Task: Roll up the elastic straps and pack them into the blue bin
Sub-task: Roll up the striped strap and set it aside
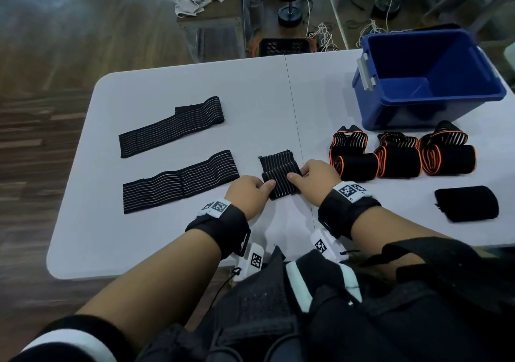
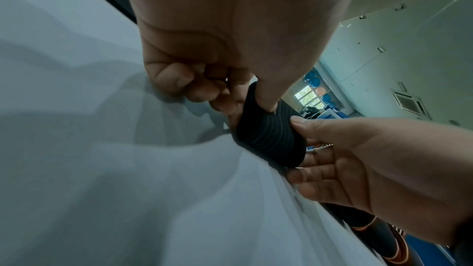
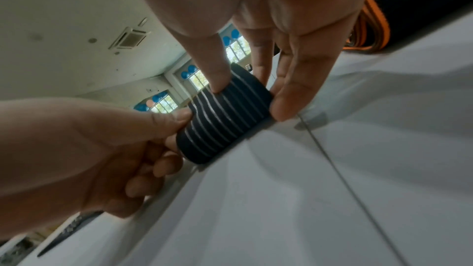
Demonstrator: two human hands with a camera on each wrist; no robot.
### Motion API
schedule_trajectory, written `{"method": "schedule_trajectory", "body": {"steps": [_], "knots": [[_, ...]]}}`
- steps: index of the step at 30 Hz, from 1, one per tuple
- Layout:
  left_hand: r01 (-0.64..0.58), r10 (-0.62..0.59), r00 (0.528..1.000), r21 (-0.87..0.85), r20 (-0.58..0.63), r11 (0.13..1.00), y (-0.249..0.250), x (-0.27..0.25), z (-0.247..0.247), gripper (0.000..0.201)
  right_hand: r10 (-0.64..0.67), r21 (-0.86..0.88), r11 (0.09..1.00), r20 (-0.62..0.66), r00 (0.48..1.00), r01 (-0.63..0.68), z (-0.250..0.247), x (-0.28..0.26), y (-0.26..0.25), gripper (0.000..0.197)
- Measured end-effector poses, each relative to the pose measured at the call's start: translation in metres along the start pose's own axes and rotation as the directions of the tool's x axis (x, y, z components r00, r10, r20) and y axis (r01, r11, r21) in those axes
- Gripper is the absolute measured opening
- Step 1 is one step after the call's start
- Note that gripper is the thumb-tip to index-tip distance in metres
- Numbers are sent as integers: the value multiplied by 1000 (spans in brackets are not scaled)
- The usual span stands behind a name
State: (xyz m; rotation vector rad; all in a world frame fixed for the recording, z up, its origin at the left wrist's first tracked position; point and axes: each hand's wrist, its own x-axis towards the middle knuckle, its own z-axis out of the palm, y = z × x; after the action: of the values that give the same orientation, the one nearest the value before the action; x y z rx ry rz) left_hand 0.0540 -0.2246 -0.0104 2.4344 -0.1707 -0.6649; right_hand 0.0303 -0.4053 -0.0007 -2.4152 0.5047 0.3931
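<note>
The striped strap [image 1: 281, 176] is pinched by the left hand [image 1: 248, 194] and right hand [image 1: 317, 179], half rolled. The flat tail must be wound in next.

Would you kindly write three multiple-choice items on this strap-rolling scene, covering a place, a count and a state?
1. Where does the blue bin stand on the table?
A. far right corner
B. near left corner
C. centre

2. How many orange-edged rolls lie in front of the bin?
A. one
B. three
C. five

3. What state is the striped strap between the left hand and right hand in?
A. flat
B. partly rolled
C. in the bin

Answers: 1 A, it sits far right; 2 B, three lie side by side; 3 B, a flat tail extends beyond the roll.
</note>
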Motion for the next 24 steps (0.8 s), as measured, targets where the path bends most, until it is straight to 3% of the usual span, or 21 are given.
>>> {"method": "schedule_trajectory", "body": {"steps": [4, 8, 12, 15, 18, 20, 24], "knots": [[-6, 6, 1000, 13, 0, 1000, 3, -4, 1, 43, 87, 241, 966, 57, 995, -98, -1, 2, -1, 37], [8, -7, 1000, -27, 22, 1000, 3, -7, 2, 38, 215, 521, 822, 87, 973, -229, 2, 3, -3, 30], [31, -29, 999, -98, 25, 995, 2, -6, 2, 39, 227, 684, 675, 164, 960, -277, -1, 1, -7, 56], [48, -45, 998, -63, 37, 997, -1, -7, -1, 40, 178, 715, 648, 193, 965, -263, -3, -1, -9, 76], [56, -57, 998, -15, -41, 998, -4, -10, -2, 35, 14, 716, 677, 222, 975, -172, -5, -9, -17, 36], [49, -57, 987, -53, -150, 997, -6, -13, -1, 32, -102, 644, 765, 147, 984, -17, -6, -13, -22, 35], [-129, 75, 953, -170, -294, 977, -14, -15, 0, 78, -311, 462, 856, 102, 945, 231, -12, -22, -32, 38]]}}
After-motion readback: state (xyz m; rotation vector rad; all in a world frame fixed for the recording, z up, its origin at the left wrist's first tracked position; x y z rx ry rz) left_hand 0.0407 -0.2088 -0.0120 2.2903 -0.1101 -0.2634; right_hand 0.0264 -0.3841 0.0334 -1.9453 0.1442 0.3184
